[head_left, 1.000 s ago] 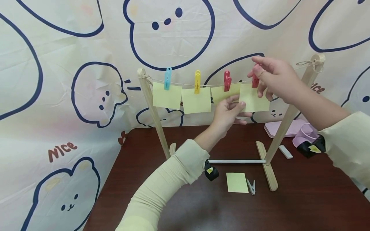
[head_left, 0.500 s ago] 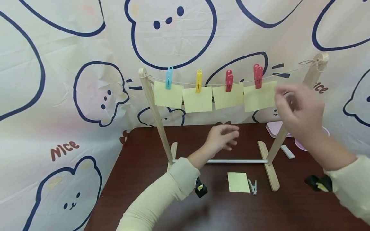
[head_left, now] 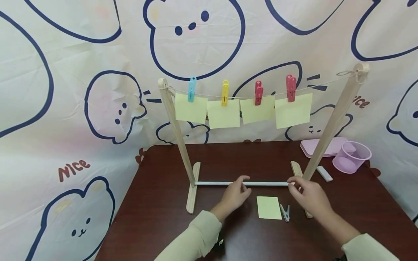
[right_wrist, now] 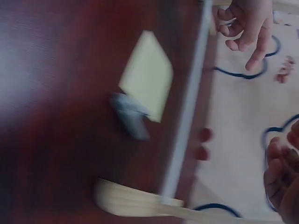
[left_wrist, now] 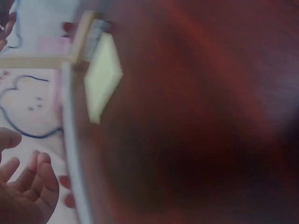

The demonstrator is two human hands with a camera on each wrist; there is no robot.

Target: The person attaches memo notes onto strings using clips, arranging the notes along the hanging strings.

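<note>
A yellow-green paper note [head_left: 269,208] lies flat on the table, with a grey clothespin [head_left: 285,213] beside its right edge. My left hand [head_left: 233,197] is over the table to the left of the note, fingers loosely bent and holding nothing. On the other side, my right hand [head_left: 310,197] hovers right of the clothespin, also holding nothing, its fingers relaxed. Several notes hang from a string behind: one under a blue clothespin [head_left: 191,89], one under a yellow clothespin [head_left: 225,93], two under red clothespins [head_left: 291,88]. Both wrist views are blurred.
The string runs between two wooden posts [head_left: 177,132] joined low down by a white rod [head_left: 212,183]. Back right stand a pink cup [head_left: 351,159], a flat pink case [head_left: 321,145] and a white block [head_left: 324,173]. A patterned cloth [head_left: 114,163] hangs behind the dark table [head_left: 163,170].
Both hands have let go of the rightmost hanging note and its red clothespin and come down to the table, either side of the loose note. That hanging note stays pinned on the string.
</note>
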